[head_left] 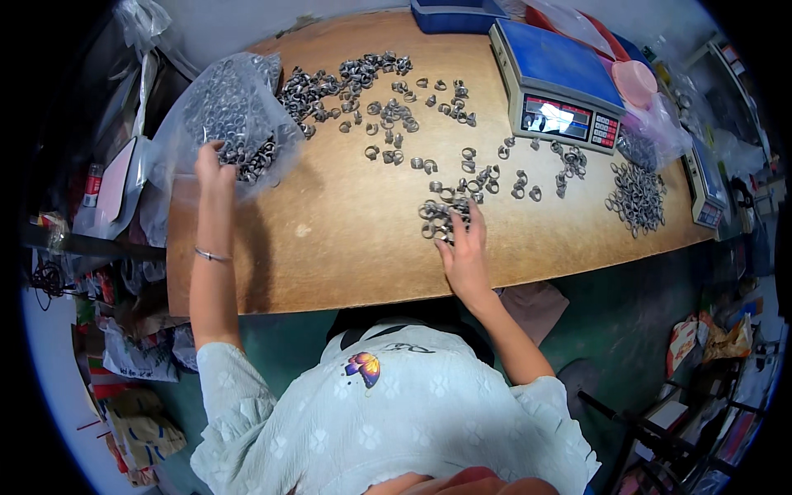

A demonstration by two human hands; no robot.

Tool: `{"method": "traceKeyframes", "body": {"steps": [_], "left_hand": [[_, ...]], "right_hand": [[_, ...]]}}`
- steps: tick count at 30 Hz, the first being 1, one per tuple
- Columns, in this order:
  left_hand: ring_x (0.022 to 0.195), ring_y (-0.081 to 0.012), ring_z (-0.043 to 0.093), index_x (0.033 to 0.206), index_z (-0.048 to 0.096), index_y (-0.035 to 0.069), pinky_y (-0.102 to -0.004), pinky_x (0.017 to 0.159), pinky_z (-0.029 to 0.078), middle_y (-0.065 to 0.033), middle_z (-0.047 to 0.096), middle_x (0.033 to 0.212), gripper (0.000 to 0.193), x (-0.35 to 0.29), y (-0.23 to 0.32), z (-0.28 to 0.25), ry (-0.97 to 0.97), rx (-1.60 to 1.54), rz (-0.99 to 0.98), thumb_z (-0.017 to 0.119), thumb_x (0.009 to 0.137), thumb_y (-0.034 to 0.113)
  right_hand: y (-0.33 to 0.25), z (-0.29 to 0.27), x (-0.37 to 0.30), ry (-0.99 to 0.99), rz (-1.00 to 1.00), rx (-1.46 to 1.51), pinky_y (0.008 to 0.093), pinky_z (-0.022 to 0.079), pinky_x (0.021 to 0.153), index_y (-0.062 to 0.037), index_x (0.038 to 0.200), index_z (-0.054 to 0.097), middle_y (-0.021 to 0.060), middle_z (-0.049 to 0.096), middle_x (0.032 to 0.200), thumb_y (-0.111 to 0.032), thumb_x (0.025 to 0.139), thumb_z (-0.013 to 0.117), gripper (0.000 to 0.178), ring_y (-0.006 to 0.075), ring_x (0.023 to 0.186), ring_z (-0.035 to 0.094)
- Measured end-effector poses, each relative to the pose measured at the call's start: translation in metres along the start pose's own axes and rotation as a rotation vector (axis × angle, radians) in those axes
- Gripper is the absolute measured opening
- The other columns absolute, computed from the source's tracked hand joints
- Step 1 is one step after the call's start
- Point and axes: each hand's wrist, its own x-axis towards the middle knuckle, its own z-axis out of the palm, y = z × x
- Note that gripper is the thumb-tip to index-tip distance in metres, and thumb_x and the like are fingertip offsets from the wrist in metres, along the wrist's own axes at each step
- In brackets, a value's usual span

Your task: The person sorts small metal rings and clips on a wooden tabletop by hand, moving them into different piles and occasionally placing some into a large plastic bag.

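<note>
My left hand is at the mouth of a clear plastic bag, its fingers closed on the bag's near edge. Many grey metal rings show inside the bag. Nearer the middle of the table, my right hand rests with thumb and fingers apart against a small heap of metal rings. Its fingertips touch the heap's right side and are partly hidden among the rings. Loose rings lie scattered beyond, with a denser pile next to the bag.
A blue-topped digital scale stands at the back right of the wooden table. Another ring pile lies by the right edge, near a second scale. A blue tray and a pink container sit at the back.
</note>
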Motion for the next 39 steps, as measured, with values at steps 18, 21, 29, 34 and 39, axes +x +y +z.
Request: {"method": "traceKeyframes", "body": {"steps": [18,21,29,34,39], "left_hand": [[0.125,-0.0398,0.033,0.124,0.049,0.013,-0.0598,0.099,0.027,-0.0123,0.044,0.130,0.063,-0.190,0.168,0.129,-0.544,-0.164,0.921,0.073,0.070,0.034],[0.119,-0.0348,0.040,0.115,0.054,0.012,-0.0531,0.095,0.031,-0.0106,0.048,0.122,0.047,-0.194,0.153,0.128,-0.465,-0.243,0.938,0.070,0.073,0.022],[0.106,-0.0295,0.048,0.108,0.057,0.010,-0.0451,0.088,0.035,-0.0104,0.052,0.111,0.040,-0.193,0.148,0.121,-0.430,-0.324,0.883,0.070,0.071,0.010],[0.097,-0.0290,0.052,0.102,0.059,0.008,-0.0401,0.083,0.039,-0.0110,0.053,0.104,0.033,-0.193,0.130,0.119,-0.405,-0.404,0.764,0.069,0.071,0.006],[0.089,-0.0290,0.056,0.101,0.058,0.002,-0.0344,0.074,0.046,-0.0130,0.053,0.102,0.028,-0.180,0.136,0.113,-0.440,-0.575,0.591,0.067,0.074,0.002]], "right_hand": [[0.059,-0.040,0.024,-0.160,-0.025,0.008,0.0455,0.025,0.109,-0.0030,0.126,0.047,0.0212,0.034,0.139,-0.020,0.078,0.066,0.054,0.0401,0.131,0.028],[0.051,-0.044,0.034,-0.196,-0.027,0.217,0.0452,0.027,0.108,-0.0019,0.122,0.051,0.0212,0.037,0.137,-0.020,0.078,0.067,0.050,0.0384,0.130,0.031],[0.124,-0.042,0.117,0.007,-0.036,0.039,0.0408,0.035,0.103,0.0010,0.118,0.052,0.0217,0.041,0.134,-0.005,0.083,0.055,0.036,0.0368,0.123,0.041],[0.080,-0.036,0.064,-0.142,-0.111,0.106,0.0409,0.035,0.103,0.0010,0.115,0.054,0.0193,0.047,0.129,-0.001,0.082,0.055,0.033,0.0368,0.121,0.043],[0.071,-0.056,0.059,-0.214,-0.108,0.273,0.0412,0.036,0.101,0.0009,0.115,0.054,0.0158,0.050,0.126,-0.003,0.079,0.059,0.037,0.0351,0.119,0.045]]}}
